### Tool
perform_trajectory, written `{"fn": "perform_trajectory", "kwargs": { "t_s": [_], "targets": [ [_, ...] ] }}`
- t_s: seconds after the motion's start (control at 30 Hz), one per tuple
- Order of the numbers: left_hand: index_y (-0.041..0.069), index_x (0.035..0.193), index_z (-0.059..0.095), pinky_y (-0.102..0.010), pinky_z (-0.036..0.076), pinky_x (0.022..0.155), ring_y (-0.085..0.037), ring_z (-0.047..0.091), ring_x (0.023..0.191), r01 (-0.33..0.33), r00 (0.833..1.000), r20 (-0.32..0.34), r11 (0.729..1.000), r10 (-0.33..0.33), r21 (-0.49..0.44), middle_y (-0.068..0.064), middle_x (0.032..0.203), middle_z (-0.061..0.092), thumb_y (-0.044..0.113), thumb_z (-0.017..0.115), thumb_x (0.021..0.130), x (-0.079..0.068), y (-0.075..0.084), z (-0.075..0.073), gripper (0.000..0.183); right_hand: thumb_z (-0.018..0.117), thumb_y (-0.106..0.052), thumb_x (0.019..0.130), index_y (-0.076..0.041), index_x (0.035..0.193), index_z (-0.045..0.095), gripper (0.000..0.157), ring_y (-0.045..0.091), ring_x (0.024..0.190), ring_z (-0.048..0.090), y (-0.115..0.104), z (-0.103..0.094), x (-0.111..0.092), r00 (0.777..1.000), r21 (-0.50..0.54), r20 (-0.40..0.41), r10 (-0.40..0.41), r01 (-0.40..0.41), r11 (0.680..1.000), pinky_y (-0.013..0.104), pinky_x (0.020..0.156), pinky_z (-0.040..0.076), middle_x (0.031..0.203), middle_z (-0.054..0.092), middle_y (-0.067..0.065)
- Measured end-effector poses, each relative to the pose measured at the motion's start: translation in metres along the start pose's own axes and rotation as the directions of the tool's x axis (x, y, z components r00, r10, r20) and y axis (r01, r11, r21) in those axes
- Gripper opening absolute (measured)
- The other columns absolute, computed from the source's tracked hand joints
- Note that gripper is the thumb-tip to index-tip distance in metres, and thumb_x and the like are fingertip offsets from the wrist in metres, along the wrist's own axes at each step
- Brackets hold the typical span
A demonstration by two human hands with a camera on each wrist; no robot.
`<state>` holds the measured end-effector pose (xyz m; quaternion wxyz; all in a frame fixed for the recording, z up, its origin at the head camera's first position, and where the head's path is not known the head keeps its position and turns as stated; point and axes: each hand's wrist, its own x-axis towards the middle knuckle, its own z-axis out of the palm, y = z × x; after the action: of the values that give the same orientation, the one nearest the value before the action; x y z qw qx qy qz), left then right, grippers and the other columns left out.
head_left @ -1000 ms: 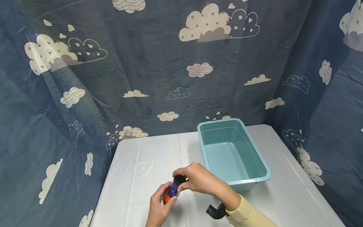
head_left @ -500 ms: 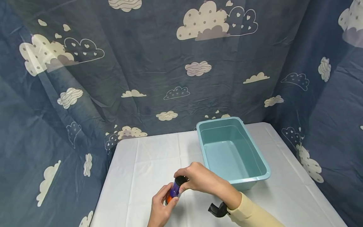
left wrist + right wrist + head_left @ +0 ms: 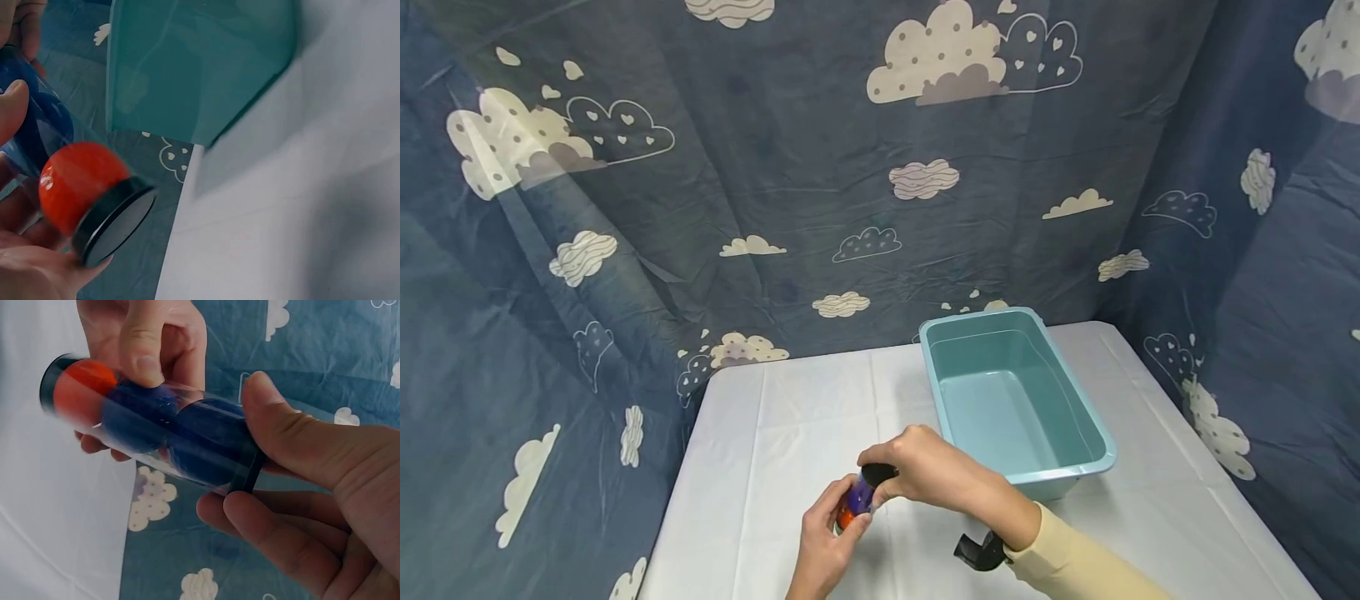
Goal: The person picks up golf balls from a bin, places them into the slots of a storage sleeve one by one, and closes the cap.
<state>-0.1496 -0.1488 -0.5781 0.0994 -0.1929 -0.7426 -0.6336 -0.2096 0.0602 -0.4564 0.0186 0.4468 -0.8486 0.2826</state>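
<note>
A clear tube (image 3: 164, 442) with black end caps holds one orange ball (image 3: 82, 392) and two dark blue balls (image 3: 139, 419) in a row. My left hand (image 3: 826, 537) grips its body, thumb on one side and fingers on the other, near the orange ball. Thumb and fingers of my right hand (image 3: 925, 471) pinch the black cap (image 3: 878, 473) at the opposite end. In the head view the tube is tilted, right-hand end up, above the white table. The left wrist view shows the other black cap (image 3: 115, 222) beside the orange ball.
A teal plastic bin (image 3: 943, 400) stands on the white-covered table (image 3: 805, 417), just beyond and right of my hands. Dark blue cloud-print cloth (image 3: 790, 167) hangs behind and at both sides. A black strap piece (image 3: 981, 552) sticks out at my right wrist.
Both hands keep their grip on the tube and its cap, with only slight shifts of the hands and tube. The head view has tilted a little. The bin stays put.
</note>
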Motion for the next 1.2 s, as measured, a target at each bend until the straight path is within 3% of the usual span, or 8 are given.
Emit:
{"fn": "perform_trajectory", "kwargs": {
  "t_s": [0.13, 0.23, 0.37, 0.5, 0.6, 0.73, 0.97, 1.2],
  "targets": [
    [0.006, 0.131, 0.057, -0.034, 0.051, 0.096, -0.026, 0.062, 0.116, 0.036, 0.999, 0.016, 0.999, -0.036, 0.007, -0.012, 0.124, 0.062, 0.005, 0.077, 0.088, 0.003, -0.001, 0.001, 0.048, 0.088, -0.032, 0.075, -0.016, 0.112, 0.075, 0.042, -0.009, 0.076, 0.060, 0.001, 0.003, 0.000, 1.000, 0.005, -0.002, -0.017, 0.017, 1.000, 0.008, 0.065, 0.046, 0.098, 0.073, -0.010],
    [0.006, 0.128, 0.056, -0.036, 0.052, 0.094, -0.027, 0.064, 0.113, 0.099, 0.995, 0.000, 0.994, -0.099, 0.037, -0.011, 0.121, 0.064, -0.001, 0.079, 0.085, 0.009, 0.001, 0.002, 0.050, 0.088, -0.031, 0.076, -0.016, 0.116, 0.074, 0.044, -0.005, 0.086, 0.063, 0.002, 0.002, 0.000, 1.000, -0.002, -0.017, -0.012, 0.012, 1.000, 0.011, 0.072, 0.048, 0.105, 0.073, -0.010],
    [0.010, 0.125, 0.057, -0.039, 0.053, 0.091, -0.027, 0.064, 0.108, 0.138, 0.990, -0.018, 0.988, -0.137, 0.065, -0.006, 0.116, 0.065, -0.006, 0.080, 0.080, 0.026, 0.016, 0.003, 0.053, 0.086, -0.032, 0.080, -0.019, 0.125, 0.071, 0.049, 0.000, 0.098, 0.065, 0.004, -0.008, -0.001, 0.998, -0.041, -0.065, 0.023, -0.025, 0.999, 0.020, 0.080, 0.052, 0.114, 0.071, -0.009],
    [0.007, 0.132, 0.055, -0.045, 0.052, 0.093, -0.029, 0.063, 0.111, 0.070, 0.997, -0.020, 0.995, -0.069, 0.068, -0.009, 0.120, 0.063, -0.009, 0.078, 0.080, 0.043, 0.031, 0.000, 0.058, 0.081, -0.037, 0.086, -0.022, 0.132, 0.067, 0.050, 0.004, 0.107, 0.064, 0.007, -0.020, -0.006, 0.992, -0.086, -0.103, 0.074, -0.083, 0.993, 0.028, 0.085, 0.054, 0.121, 0.068, -0.010],
    [0.003, 0.137, 0.053, -0.050, 0.051, 0.094, -0.031, 0.060, 0.116, 0.041, 0.998, -0.043, 0.996, -0.038, 0.077, -0.011, 0.123, 0.060, -0.009, 0.075, 0.084, 0.054, 0.029, -0.004, 0.059, 0.077, -0.038, 0.090, -0.024, 0.134, 0.065, 0.048, 0.007, 0.111, 0.063, 0.011, -0.026, -0.011, 0.986, -0.093, -0.126, 0.105, -0.117, 0.989, 0.032, 0.089, 0.054, 0.123, 0.067, -0.010],
    [0.003, 0.137, 0.054, -0.056, 0.048, 0.096, -0.033, 0.058, 0.119, 0.101, 0.989, -0.118, 0.990, -0.089, 0.095, -0.012, 0.122, 0.058, -0.007, 0.072, 0.087, 0.065, 0.011, -0.009, 0.054, 0.074, -0.036, 0.092, -0.025, 0.135, 0.065, 0.045, 0.007, 0.110, 0.064, 0.016, -0.030, -0.017, 0.981, -0.088, -0.136, 0.138, -0.151, 0.985, 0.034, 0.090, 0.053, 0.122, 0.067, -0.010],
    [0.008, 0.135, 0.054, -0.056, 0.050, 0.091, -0.037, 0.059, 0.119, 0.149, 0.975, -0.185, 0.979, -0.122, 0.138, -0.015, 0.123, 0.056, -0.001, 0.077, 0.087, 0.079, -0.059, -0.025, 0.054, 0.073, -0.033, 0.094, -0.026, 0.133, 0.066, 0.040, 0.008, 0.111, 0.064, 0.027, -0.030, -0.030, 0.970, -0.059, -0.138, 0.199, -0.208, 0.976, 0.035, 0.090, 0.053, 0.122, 0.068, -0.010],
    [0.010, 0.132, 0.054, -0.051, 0.053, 0.089, -0.039, 0.060, 0.116, 0.197, 0.965, -0.204, 0.968, -0.164, 0.155, -0.016, 0.122, 0.056, 0.001, 0.078, 0.086, 0.080, -0.082, -0.036, 0.053, 0.073, -0.033, 0.094, -0.027, 0.133, 0.066, 0.040, 0.008, 0.115, 0.061, 0.038, -0.035, -0.042, 0.951, -0.025, -0.167, 0.261, -0.268, 0.963, 0.036, 0.092, 0.052, 0.126, 0.066, -0.012]
  ]
}}
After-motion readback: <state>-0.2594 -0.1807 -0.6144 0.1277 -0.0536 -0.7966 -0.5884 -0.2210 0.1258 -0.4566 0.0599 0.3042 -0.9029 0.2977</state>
